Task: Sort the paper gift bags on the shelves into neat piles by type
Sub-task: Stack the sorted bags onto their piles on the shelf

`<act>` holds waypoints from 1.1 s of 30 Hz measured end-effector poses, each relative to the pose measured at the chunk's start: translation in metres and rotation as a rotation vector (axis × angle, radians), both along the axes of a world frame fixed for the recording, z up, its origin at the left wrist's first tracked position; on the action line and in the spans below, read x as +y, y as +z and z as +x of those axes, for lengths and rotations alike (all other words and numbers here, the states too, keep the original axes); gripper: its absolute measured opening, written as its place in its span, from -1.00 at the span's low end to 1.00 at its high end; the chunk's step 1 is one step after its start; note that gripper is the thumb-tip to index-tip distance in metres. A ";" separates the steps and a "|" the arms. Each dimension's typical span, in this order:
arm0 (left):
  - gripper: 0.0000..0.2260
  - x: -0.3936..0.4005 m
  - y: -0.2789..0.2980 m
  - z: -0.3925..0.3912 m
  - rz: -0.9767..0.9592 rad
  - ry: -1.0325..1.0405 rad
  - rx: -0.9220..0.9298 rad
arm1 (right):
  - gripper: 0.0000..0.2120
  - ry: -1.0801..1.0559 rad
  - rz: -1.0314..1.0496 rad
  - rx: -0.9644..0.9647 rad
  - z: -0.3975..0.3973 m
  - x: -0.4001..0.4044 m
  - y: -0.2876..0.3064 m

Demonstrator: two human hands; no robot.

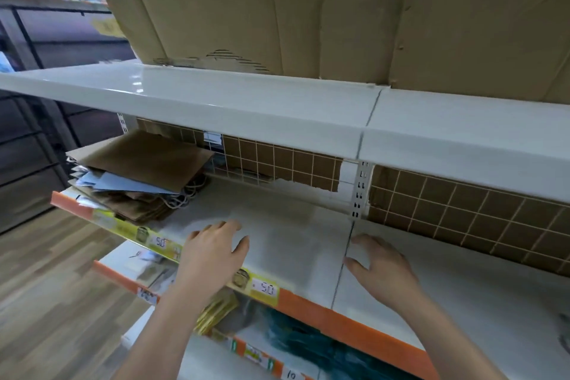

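A messy pile of paper gift bags (138, 176) lies at the left end of the middle shelf (277, 225): brown kraft bags with white cord handles and pale blue ones between them. My left hand (212, 253) hovers over the shelf's front edge, fingers relaxed, holding nothing, to the right of the pile. My right hand (382, 265) is over the shelf seam, fingers loosely bent, empty. On the shelf below lie gold bags (216, 311) and dark teal bags (308, 345).
Large cardboard sheets (246, 9) stand on the top shelf (216, 102). A wire grid backing (462, 210) with torn cardboard closes the rear. Orange and yellow price strips (265, 288) run along the shelf fronts. Wood floor (46, 287) lies to the left.
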State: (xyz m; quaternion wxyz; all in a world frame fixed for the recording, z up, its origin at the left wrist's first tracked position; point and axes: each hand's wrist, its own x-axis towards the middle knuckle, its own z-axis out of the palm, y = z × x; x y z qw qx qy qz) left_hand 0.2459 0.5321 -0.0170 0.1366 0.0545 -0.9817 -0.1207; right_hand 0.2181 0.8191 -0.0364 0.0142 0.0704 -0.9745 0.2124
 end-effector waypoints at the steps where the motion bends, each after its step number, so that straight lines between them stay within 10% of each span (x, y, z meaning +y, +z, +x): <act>1: -0.65 -0.011 -0.001 -0.004 0.007 -0.002 0.002 | -0.56 -0.004 -0.005 0.000 -0.003 -0.010 0.000; 18: -0.73 -0.277 -0.004 -0.002 -0.011 0.011 -0.003 | -0.57 -0.052 -0.100 -0.053 -0.017 -0.284 -0.017; 33: -0.72 -0.373 0.002 -0.093 -0.010 0.046 0.043 | -0.54 -0.045 -0.059 -0.052 -0.106 -0.374 -0.013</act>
